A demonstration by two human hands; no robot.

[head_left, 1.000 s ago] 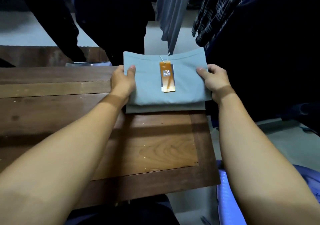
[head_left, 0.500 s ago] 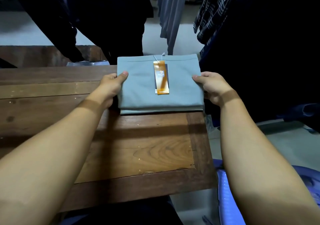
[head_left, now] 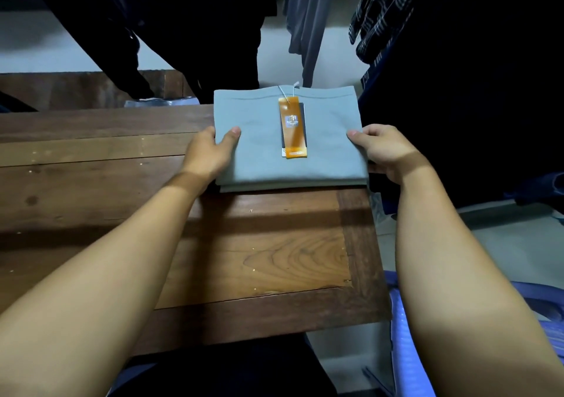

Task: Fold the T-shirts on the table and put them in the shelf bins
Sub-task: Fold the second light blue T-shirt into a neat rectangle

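Observation:
A folded grey-blue T-shirt with an orange hang tag lies at the far right corner of the wooden table. My left hand grips its left edge, thumb on top and fingers under the cloth. My right hand grips the right edge the same way, at the table's right side. No shelf bin is in view.
Dark garments, a grey one and a plaid shirt hang beyond the table. A blue plastic chair stands at the lower right. A pale plastic bag lies behind the table's far edge.
Both hands have shifted along the shirt's sides toward me, and the folded shirt sits squarer on the table corner than a second ago.

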